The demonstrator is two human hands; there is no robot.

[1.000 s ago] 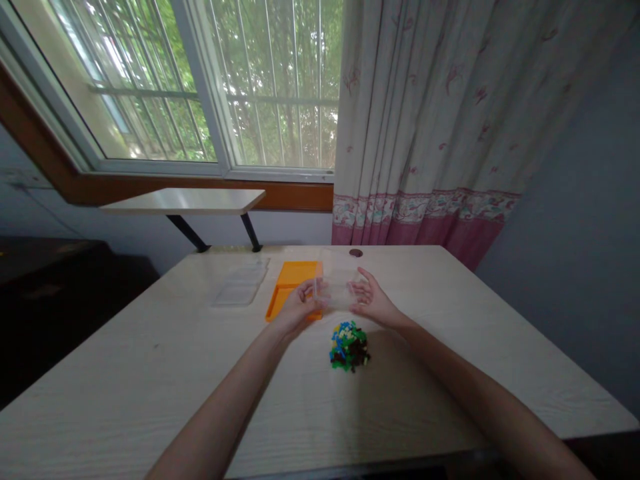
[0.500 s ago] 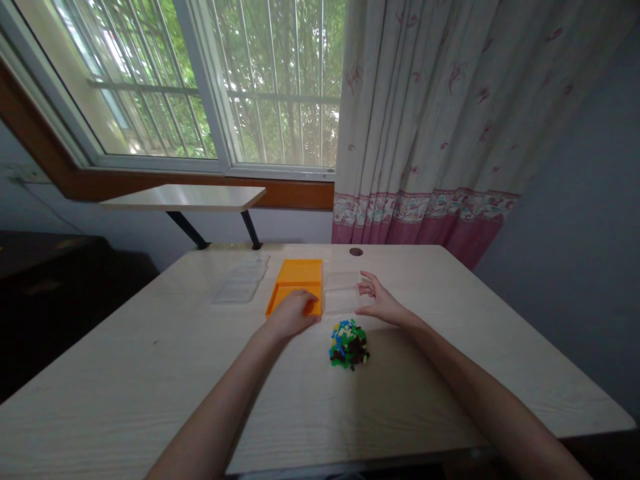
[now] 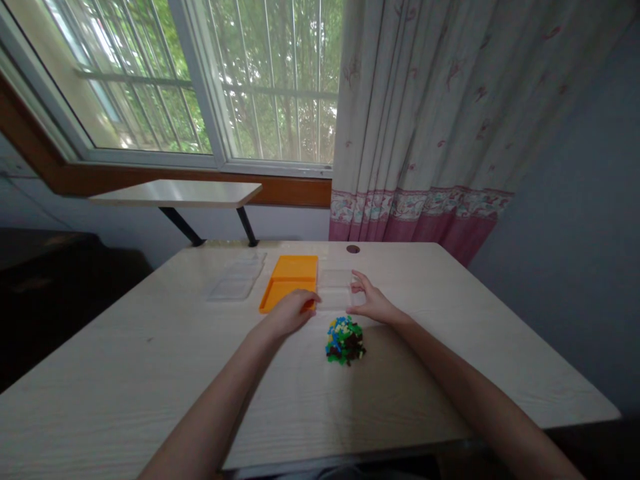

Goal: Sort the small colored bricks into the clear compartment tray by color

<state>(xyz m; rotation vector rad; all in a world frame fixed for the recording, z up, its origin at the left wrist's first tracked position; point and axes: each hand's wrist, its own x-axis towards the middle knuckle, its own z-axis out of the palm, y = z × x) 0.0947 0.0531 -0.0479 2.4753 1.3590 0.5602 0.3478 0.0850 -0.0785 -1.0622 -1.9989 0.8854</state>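
Note:
A clear plastic box (image 3: 334, 291) with compartments lies on the table between my two hands. My left hand (image 3: 293, 312) reaches over the near right corner of an open orange case (image 3: 290, 285). Its curled fingers meet the clear box's left edge. On the other side, my right hand (image 3: 376, 303) grips the right end, fingers at the far corner and thumb at the near corner. Just in front of the box sits a heap of small building bricks (image 3: 345, 340) in green, blue, brown, yellow and cream.
Another clear plastic tray (image 3: 236, 280) lies left of the orange case. A raised shelf (image 3: 180, 192) on black legs stands at the table's back left. A cable hole (image 3: 353, 249) is near the back edge, before a curtain (image 3: 400, 167) and window.
My right hand has moved slightly left against the clear box, and my left hand has edged right towards it. The whole view has shifted a little.

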